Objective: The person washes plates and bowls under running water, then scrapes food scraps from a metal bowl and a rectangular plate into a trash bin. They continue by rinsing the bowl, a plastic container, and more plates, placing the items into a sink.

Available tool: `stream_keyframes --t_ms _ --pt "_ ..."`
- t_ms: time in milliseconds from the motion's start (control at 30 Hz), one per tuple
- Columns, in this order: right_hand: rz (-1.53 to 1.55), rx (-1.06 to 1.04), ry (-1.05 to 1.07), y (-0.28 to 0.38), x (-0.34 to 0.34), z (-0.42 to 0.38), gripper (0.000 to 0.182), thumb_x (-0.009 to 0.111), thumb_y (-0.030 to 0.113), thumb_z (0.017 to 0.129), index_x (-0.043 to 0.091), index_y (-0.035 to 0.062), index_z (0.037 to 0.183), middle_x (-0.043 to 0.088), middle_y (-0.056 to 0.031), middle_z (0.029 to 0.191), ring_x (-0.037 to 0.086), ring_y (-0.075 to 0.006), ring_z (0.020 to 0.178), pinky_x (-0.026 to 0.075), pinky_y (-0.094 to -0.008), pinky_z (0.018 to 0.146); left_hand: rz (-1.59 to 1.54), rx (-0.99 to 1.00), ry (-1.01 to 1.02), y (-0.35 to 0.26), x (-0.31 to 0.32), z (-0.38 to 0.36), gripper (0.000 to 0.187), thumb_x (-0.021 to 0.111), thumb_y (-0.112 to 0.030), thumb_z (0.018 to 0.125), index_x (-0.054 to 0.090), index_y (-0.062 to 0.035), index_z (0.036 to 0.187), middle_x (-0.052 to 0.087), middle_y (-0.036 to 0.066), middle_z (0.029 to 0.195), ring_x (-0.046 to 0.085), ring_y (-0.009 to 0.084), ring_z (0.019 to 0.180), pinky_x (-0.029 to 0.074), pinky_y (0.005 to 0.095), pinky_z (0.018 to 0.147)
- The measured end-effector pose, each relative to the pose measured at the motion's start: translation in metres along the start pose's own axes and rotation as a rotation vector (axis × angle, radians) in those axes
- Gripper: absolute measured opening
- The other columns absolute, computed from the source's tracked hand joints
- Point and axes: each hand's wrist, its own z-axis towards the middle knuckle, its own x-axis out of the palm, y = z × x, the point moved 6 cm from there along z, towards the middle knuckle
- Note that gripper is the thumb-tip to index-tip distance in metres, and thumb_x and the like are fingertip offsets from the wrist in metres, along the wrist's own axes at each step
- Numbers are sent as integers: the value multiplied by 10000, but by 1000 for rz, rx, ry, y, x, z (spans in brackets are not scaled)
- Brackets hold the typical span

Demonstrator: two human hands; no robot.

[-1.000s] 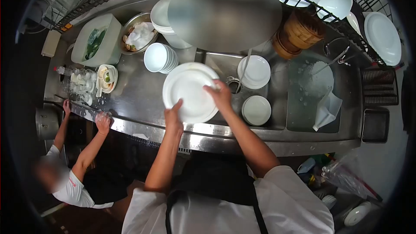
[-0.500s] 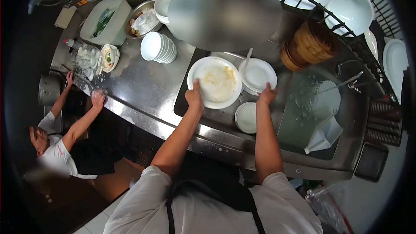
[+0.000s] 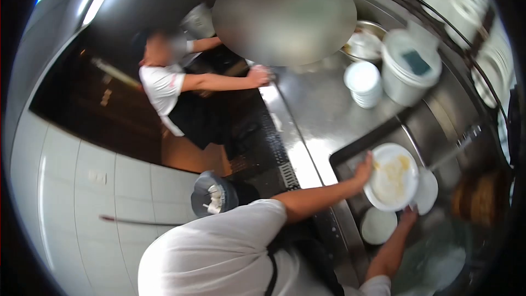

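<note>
We are handling a soiled plate (image 3: pixel 391 176) over the sink (image 3: pixel 350 156), at 3 o'clock in the view. Our left hand (image 3: pixel 364 169) is gripping its 9 o'clock rim, fingers curled over the edge. Our right hand (image 3: pixel 407 216) is reaching under the 5 o'clock rim; whether it is gripping, we cannot tell. Yellowish residue is covering the plate face. A clean plate (image 3: pixel 378 225) is lying just below. We judge the scraping or rinsing step is in hand; the next move is calling for a steady two-handed tilt.

At 12 o'clock, a co-worker's hand (image 3: pixel 257 75) is resting on the worktop (image 3: pixel 323 109).

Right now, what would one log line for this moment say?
left hand: grips soiled plate rim | right hand: at plate's lower edge | plate: over sink | co-worker: at counter
</note>
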Motion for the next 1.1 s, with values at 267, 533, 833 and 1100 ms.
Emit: stream_keyframes --t_ms 267,533,833,1100 --pt "-181 -8 -140 53 189 -170 585 598 294 925 427 -9 1395 490 -214 1378 494 -350 1261 444 -481 1017 -134 52 123 -6 40 4 894 354 -730 912 654 92 1095 661 227 1080 642 313 1002 481 425 904" --pt "-748 -588 -180 85 239 -184 480 726 102 796 544 -63 1209 598 -190 1182 601 -290 1007 502 -397 885 -339 -105 143 -8 55 -14 881 447 -677 921 462 85 1363 561 225 1306 528 330 1221 410 431 1062" --pt "-898 -922 -623 92 244 -345 314 709 25 828 515 -20 1071 604 -100 955 581 -174 850 468 -304 786 -811 -279 430 21 130 4 585 601 -432 953 481 -13 1344 609 151 1243 633 282 1081 528 447 946" --pt "-729 -842 -600 41 193 -294 381 663 54 892 497 -56 1216 623 -147 1125 592 -224 1033 467 -346 915 -367 -191 491 -11 91 -28 521 734 -260 868 566 81 1224 670 202 1097 692 272 891 572 391 818"
